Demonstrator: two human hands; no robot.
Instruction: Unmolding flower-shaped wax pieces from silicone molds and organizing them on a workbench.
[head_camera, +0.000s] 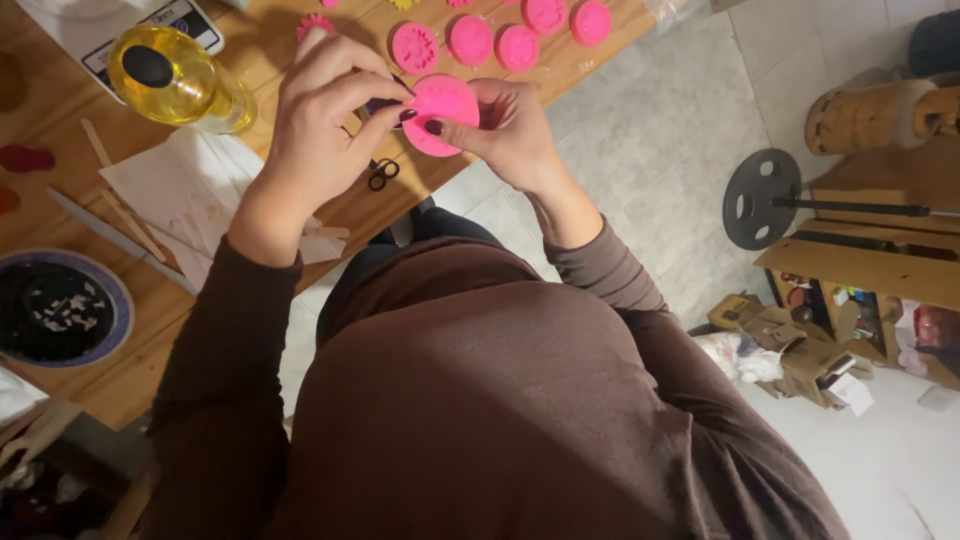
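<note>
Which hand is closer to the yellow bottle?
Left. The left hand is just beside the yellow bottle; the right hand is farther off, past the pink round mold both hold.

Dark item (380, 104) behind left hand (318, 120) fingers unidentifiable; bowl (112, 290) cut by edge.

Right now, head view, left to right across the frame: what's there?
Dark bowl → bottle of yellow liquid → left hand → pink round mould → right hand → black disc → cardboard boxes.
</note>
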